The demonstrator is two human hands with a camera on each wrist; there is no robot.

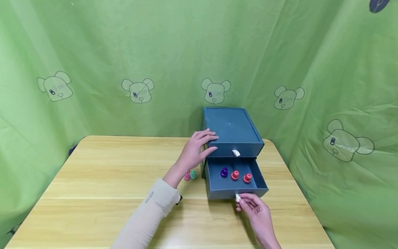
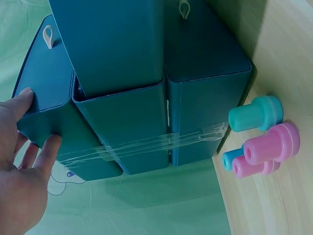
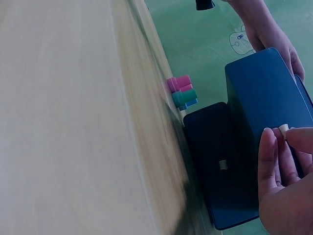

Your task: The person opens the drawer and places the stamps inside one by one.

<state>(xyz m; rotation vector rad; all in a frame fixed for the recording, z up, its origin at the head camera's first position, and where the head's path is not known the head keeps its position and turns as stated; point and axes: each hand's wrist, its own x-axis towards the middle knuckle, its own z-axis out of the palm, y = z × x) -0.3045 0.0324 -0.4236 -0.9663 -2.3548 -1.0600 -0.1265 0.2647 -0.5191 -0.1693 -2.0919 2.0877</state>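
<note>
My left hand (image 1: 196,148) rests against the upper left front corner of a blue drawer cabinet (image 1: 231,124), its fingers fairly straight. In the left wrist view, that hand touches the top unit's side and front. My right hand (image 1: 256,212) pinches the white pull tab (image 1: 238,197) of a pulled-out drawer (image 1: 237,194). Inside stand a purple peg-shaped piece (image 1: 224,172) and two red ones, one a red peg-shaped piece (image 1: 235,175). The right wrist view has the drawer tab (image 3: 284,130) between thumb and fingers, with another drawer front (image 3: 217,188) beneath it.
Left of the cabinet, similar pieces stand on the wooden table (image 1: 102,180): a teal piece (image 2: 257,113), a blue piece (image 2: 230,159) and two pink ones, including a pink piece (image 2: 272,144). Clear tape (image 2: 146,143) runs along the cabinet's side. A green curtain (image 1: 174,52) hangs behind.
</note>
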